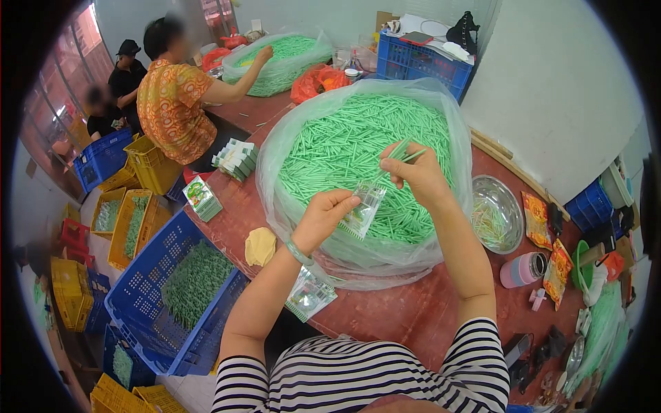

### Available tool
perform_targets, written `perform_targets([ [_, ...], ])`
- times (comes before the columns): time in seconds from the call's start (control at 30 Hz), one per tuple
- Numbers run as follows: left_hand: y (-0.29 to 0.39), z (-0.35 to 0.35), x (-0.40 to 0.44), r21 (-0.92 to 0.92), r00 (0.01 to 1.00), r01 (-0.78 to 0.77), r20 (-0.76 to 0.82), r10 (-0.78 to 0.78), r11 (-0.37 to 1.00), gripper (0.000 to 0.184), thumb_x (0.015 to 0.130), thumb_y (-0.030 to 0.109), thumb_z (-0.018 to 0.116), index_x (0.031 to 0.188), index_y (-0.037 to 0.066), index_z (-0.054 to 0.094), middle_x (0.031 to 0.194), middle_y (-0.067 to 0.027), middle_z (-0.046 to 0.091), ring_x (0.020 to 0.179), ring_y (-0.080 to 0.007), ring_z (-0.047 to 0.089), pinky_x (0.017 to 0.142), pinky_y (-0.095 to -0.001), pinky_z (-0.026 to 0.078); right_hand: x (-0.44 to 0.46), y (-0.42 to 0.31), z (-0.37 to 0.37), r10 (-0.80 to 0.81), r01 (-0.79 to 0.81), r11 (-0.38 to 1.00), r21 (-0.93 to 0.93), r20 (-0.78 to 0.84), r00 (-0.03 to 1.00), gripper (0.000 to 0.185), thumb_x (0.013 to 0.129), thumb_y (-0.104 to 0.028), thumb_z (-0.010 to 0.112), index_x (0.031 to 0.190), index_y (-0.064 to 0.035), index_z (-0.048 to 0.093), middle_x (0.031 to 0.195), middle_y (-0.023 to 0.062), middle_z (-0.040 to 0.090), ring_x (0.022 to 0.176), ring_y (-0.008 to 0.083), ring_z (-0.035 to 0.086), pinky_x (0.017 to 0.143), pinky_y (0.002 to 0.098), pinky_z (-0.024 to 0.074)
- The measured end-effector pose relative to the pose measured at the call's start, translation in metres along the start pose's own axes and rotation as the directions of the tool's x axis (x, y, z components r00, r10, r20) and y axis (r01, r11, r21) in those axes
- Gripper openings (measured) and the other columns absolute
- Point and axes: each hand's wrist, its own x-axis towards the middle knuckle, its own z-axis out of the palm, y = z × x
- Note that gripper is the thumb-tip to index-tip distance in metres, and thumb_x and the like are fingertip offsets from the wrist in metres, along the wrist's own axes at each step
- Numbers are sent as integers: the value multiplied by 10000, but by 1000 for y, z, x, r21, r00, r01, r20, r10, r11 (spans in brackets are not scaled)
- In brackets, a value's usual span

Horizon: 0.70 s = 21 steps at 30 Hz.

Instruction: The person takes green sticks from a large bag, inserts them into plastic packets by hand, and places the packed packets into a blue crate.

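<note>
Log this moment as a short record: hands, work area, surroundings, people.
left hand: holds printed clear packet
right hand: pinches thin green sticks
beneath hands: open plastic bag, heaped with similar sticks
right side: metal bowl, pink tumbler
left side: blue crate beside table
nearest co-worker: patterned orange shirt, arm over another bag

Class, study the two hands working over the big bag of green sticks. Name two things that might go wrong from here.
The right hand pinches several thin sticks; some might slip and fall into the open bag.

The left hand grips the small packet only near one edge, so it may twist or slip.
</note>
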Motion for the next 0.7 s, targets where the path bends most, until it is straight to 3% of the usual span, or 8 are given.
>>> perform_targets([
  [0.13, -2, 4, 0, -72, 999, -7, -44, 3, 997, 216, 948, 170, 613, 971, -27, 701, 763, 26, 613, 714, -47, 507, 634, -230, 416, 0, 9, 2, 28, -20, 997, -81, 105, 994, 173, 813, -105, 740, 950, -25, 670, 763, 5, 630, 621, 68, 543, 529, 221, 433],
  [0.23, -5, 8, 4, -149, 997, 7, -75, -18, 989, 215, 948, 164, 611, 980, -27, 703, 782, 21, 626, 724, -52, 520, 644, -232, 421, -6, 9, 5, 82, -47, 979, -197, 173, 982, 179, 839, -152, 728, 974, -42, 688, 794, -2, 640, 719, 62, 558, 641, 241, 454],
  [0.43, -13, 15, 19, -210, 998, 63, -18, -68, 976, 177, 956, 144, 595, 1007, 1, 687, 881, 23, 640, 796, -53, 530, 714, -227, 423, -7, 15, -3, 64, -7, 965, -264, 206, 976, 244, 877, -218, 695, 1050, -49, 663, 900, 5, 650, 807, 93, 558, 772, 276, 462],
  [0.7, 0, 19, 42, -275, 996, 77, -17, -85, 958, 168, 953, 163, 599, 1005, 19, 668, 895, 12, 649, 808, -63, 548, 736, -248, 421, -1, 2, -10, 72, 20, 929, -369, 234, 970, 460, 847, -139, 704, 1275, -54, 561, 1137, 55, 611, 1063, 152, 545, 911, 320, 447],
])
